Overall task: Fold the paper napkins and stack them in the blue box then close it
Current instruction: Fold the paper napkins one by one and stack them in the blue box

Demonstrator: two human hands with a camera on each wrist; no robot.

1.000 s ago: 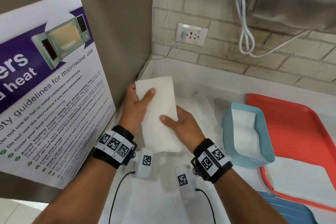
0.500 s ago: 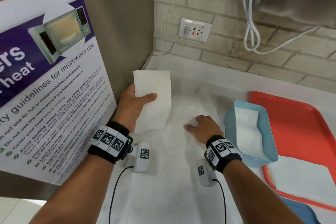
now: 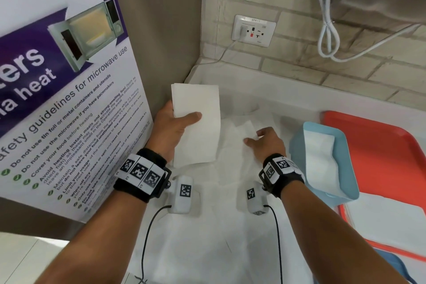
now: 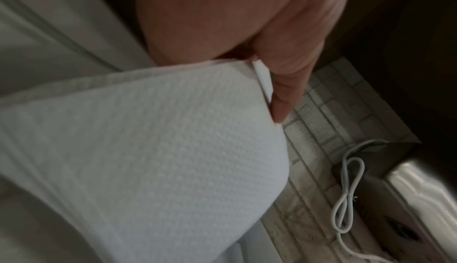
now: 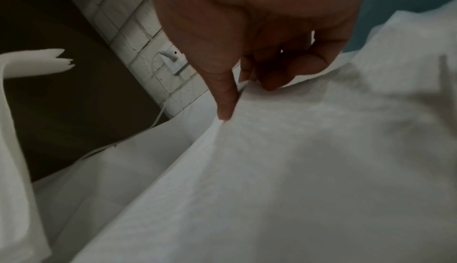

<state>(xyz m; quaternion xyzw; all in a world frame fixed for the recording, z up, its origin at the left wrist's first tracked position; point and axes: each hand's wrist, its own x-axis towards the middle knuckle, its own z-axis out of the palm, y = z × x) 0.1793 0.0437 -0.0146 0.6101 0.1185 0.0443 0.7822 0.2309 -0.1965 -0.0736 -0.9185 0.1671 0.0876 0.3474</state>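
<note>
My left hand (image 3: 184, 122) holds a folded white napkin (image 3: 200, 136) upright above the counter, thumb across its front; the left wrist view shows its embossed face (image 4: 173, 149) under the thumb. My right hand (image 3: 265, 143) rests on an unfolded napkin (image 3: 230, 168) spread on the counter and pinches its far edge, as the right wrist view shows, thumb and curled fingers (image 5: 269, 85) on the sheet (image 5: 296, 169). The open light-blue box (image 3: 297, 157) stands just right of that hand, with folded napkins (image 3: 320, 159) inside.
An orange tray (image 3: 380, 145) lies under and beyond the box, with a flat white napkin (image 3: 387, 217) on it. A blue lid (image 3: 396, 265) shows at the bottom right. A microwave poster (image 3: 69, 110) stands on the left. A brick wall with a socket (image 3: 253, 30) is behind.
My right hand let go of the folded napkin and moved right and down onto the unfolded napkin, taking its edge. My left hand keeps the folded napkin, shifted slightly left.
</note>
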